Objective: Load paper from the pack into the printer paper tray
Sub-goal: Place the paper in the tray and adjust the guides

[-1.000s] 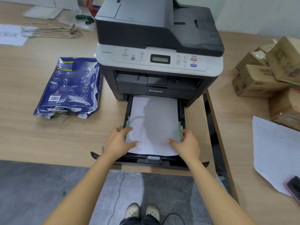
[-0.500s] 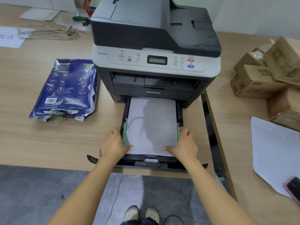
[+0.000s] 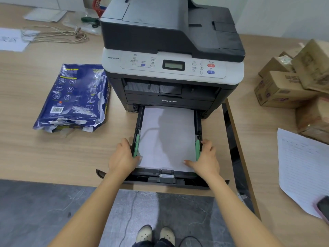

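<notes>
A black and grey Lenovo printer (image 3: 170,41) stands on the wooden table. Its black paper tray (image 3: 165,179) is pulled out toward me over the table's edge. A white paper stack (image 3: 167,136) lies flat in it between two green side guides. My left hand (image 3: 122,157) grips the tray's left side at the guide, its thumb resting on the paper's near left corner. My right hand (image 3: 207,157) grips the right side the same way, thumb on the near right corner. The torn blue paper pack (image 3: 74,97) lies on the table to the printer's left.
Cardboard boxes (image 3: 293,82) are stacked on the right table, with a lined sheet (image 3: 302,166) and a phone (image 3: 323,207) in front of them. A dark gap (image 3: 231,139) runs between the two tables. Loose cords (image 3: 53,34) and papers lie at the back left.
The paper's near edge, which overhung the tray front, now sits flat inside between the guides. Both hands have slid outward and forward onto the tray's sides.
</notes>
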